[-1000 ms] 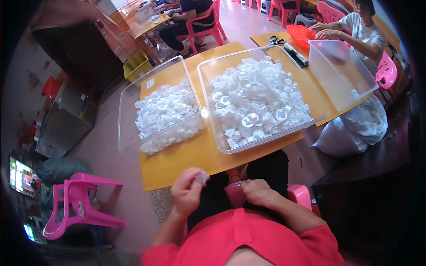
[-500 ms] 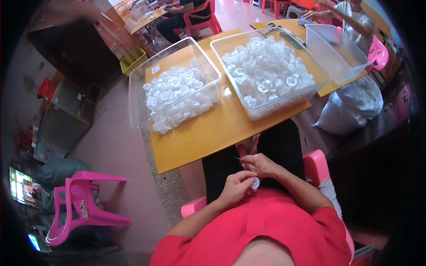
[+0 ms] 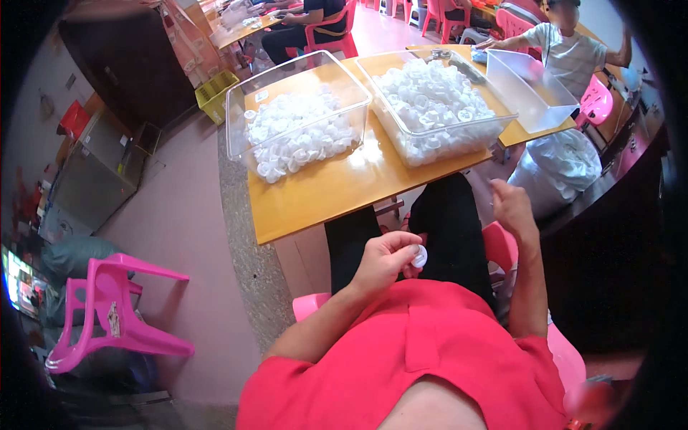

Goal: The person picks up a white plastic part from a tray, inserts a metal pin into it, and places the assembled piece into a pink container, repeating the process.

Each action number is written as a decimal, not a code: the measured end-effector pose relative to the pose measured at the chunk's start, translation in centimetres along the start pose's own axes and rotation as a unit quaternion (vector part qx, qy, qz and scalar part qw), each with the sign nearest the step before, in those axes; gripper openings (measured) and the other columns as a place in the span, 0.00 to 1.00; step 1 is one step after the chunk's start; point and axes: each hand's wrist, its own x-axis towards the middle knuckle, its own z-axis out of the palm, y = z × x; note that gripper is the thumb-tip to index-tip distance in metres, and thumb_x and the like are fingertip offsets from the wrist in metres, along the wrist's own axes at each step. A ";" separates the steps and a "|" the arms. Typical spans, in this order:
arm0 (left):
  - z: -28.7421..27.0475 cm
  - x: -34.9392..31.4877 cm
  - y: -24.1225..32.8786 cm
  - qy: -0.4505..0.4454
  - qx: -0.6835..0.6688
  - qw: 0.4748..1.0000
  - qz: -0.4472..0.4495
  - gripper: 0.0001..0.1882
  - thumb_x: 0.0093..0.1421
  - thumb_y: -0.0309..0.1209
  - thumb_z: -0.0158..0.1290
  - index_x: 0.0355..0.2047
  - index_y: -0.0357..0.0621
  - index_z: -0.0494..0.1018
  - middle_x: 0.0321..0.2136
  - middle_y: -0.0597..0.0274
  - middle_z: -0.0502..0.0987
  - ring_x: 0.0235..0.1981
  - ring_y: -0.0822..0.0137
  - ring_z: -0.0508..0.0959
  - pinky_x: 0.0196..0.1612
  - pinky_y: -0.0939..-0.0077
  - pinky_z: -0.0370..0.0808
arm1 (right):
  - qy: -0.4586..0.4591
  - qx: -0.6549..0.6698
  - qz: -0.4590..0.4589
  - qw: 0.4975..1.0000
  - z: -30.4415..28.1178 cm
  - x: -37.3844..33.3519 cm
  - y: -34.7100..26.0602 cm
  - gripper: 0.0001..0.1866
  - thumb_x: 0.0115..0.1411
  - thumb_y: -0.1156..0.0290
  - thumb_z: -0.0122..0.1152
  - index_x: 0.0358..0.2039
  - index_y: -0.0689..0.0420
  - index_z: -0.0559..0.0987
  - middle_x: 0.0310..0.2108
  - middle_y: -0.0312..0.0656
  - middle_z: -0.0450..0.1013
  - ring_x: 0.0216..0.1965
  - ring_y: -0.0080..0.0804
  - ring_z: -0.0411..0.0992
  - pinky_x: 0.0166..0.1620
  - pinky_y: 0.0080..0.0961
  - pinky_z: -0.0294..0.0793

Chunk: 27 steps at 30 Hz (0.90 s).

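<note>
The left hand point(image 3: 387, 259) grips a small white disc point(image 3: 421, 256) between thumb and fingers, above the seated person's lap and near the front edge of the worktop point(image 3: 322, 208). The right hand point(image 3: 513, 206) is raised well apart from it, to the right; its fingers appear bent, but whether they close on anything cannot be told. On the worktop, the left clear bin point(image 3: 368, 99) and the right clear bin point(image 3: 459, 128) stand side by side, each holding a heap of small white plastic pieces. Right of these stands a translucent tub point(image 3: 534, 93); a white sack point(image 3: 562, 168) rests below it.
</note>
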 end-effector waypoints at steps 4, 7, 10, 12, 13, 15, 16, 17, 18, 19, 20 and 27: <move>-0.6 0.4 -1.0 0.014 0.033 0.999 0.023 0.09 0.59 0.24 0.51 0.40 0.34 0.73 0.28 0.58 0.78 0.24 0.73 0.77 0.24 0.83 0.73 | 0.029 -0.054 0.059 0.996 0.1 0.3 7.3 0.10 0.56 0.69 0.49 0.27 0.61 0.76 0.27 0.59 0.72 0.33 0.59 0.72 0.37 0.49 0.70; -1.0 1.1 -1.9 0.025 0.035 0.999 -0.006 0.09 0.59 0.24 0.50 0.40 0.34 0.73 0.28 0.57 0.78 0.25 0.71 0.78 0.24 0.82 0.74 | -0.002 -0.083 0.120 0.989 3.9 -0.4 12.8 0.11 0.52 0.69 0.49 0.28 0.61 0.79 0.30 0.59 0.73 0.35 0.58 0.73 0.41 0.47 0.71; -1.4 1.8 -2.4 0.030 0.022 0.999 -0.040 0.09 0.59 0.24 0.50 0.40 0.34 0.72 0.28 0.56 0.78 0.25 0.70 0.78 0.25 0.81 0.75 | -0.054 0.079 0.166 0.981 8.0 -1.6 17.5 0.12 0.51 0.69 0.53 0.28 0.63 0.81 0.25 0.55 0.75 0.27 0.45 0.75 0.35 0.38 0.73; -1.9 2.4 -2.9 0.049 0.026 0.997 -0.053 0.09 0.58 0.22 0.49 0.40 0.34 0.72 0.28 0.55 0.78 0.25 0.68 0.79 0.25 0.81 0.75 | -0.108 0.147 0.224 0.957 7.7 -1.0 17.3 0.14 0.51 0.67 0.56 0.25 0.68 0.79 0.18 0.47 0.74 0.21 0.30 0.71 0.29 0.29 0.69; -2.1 2.6 -3.0 0.052 0.016 0.996 -0.064 0.10 0.58 0.21 0.49 0.40 0.34 0.72 0.29 0.55 0.78 0.25 0.68 0.79 0.25 0.80 0.75 | -0.115 0.149 0.225 0.956 7.5 -0.7 16.5 0.14 0.51 0.67 0.56 0.25 0.68 0.79 0.18 0.47 0.74 0.21 0.30 0.71 0.29 0.29 0.69; -2.3 2.9 -3.2 0.058 0.002 0.995 -0.085 0.11 0.56 0.20 0.49 0.40 0.33 0.72 0.30 0.54 0.78 0.26 0.66 0.79 0.27 0.79 0.77 | -0.109 0.186 0.225 0.950 7.3 -0.3 15.5 0.13 0.51 0.68 0.56 0.25 0.68 0.79 0.17 0.47 0.73 0.20 0.32 0.71 0.28 0.32 0.69; -2.4 3.1 -3.4 0.060 0.002 0.994 -0.088 0.11 0.56 0.20 0.49 0.40 0.33 0.72 0.30 0.54 0.78 0.26 0.66 0.79 0.27 0.79 0.77 | -0.113 0.194 0.229 0.947 7.8 -0.4 16.1 0.14 0.51 0.67 0.56 0.25 0.68 0.79 0.17 0.46 0.73 0.20 0.31 0.70 0.28 0.32 0.68; -2.6 3.3 -3.7 0.060 0.002 0.994 -0.091 0.11 0.56 0.19 0.49 0.40 0.33 0.72 0.30 0.54 0.78 0.27 0.66 0.79 0.28 0.78 0.77 | -0.115 0.196 0.230 0.946 7.9 -0.5 16.4 0.14 0.51 0.67 0.56 0.25 0.68 0.79 0.17 0.46 0.73 0.20 0.31 0.70 0.28 0.32 0.68; -2.8 3.5 -3.9 0.060 0.002 0.994 -0.092 0.11 0.56 0.19 0.49 0.41 0.33 0.72 0.30 0.54 0.78 0.28 0.65 0.79 0.29 0.78 0.78 | -0.112 0.189 0.236 0.947 7.7 -0.5 16.2 0.14 0.52 0.67 0.57 0.26 0.68 0.79 0.18 0.48 0.73 0.21 0.33 0.71 0.29 0.33 0.69; -2.9 3.6 -4.1 0.063 0.004 0.994 -0.093 0.11 0.56 0.19 0.49 0.41 0.33 0.72 0.30 0.54 0.78 0.28 0.65 0.79 0.29 0.78 0.78 | -0.109 0.181 0.241 0.947 7.6 -0.5 15.9 0.14 0.52 0.66 0.57 0.26 0.68 0.79 0.19 0.50 0.74 0.22 0.36 0.73 0.30 0.34 0.70; -2.9 3.7 -4.2 0.069 -0.009 0.993 -0.092 0.11 0.56 0.19 0.49 0.41 0.33 0.72 0.30 0.54 0.77 0.28 0.65 0.79 0.29 0.77 0.78 | -0.110 0.184 0.240 0.947 7.5 -0.4 15.7 0.14 0.52 0.66 0.57 0.26 0.68 0.79 0.19 0.50 0.74 0.22 0.36 0.73 0.30 0.34 0.70; -2.6 4.0 -3.8 0.110 -0.001 0.991 -0.069 0.15 0.56 0.19 0.49 0.45 0.32 0.71 0.33 0.53 0.77 0.30 0.64 0.79 0.31 0.76 0.78 | -0.163 0.115 0.221 0.955 5.5 0.5 13.0 0.14 0.55 0.67 0.55 0.29 0.67 0.79 0.23 0.57 0.75 0.28 0.46 0.76 0.36 0.37 0.73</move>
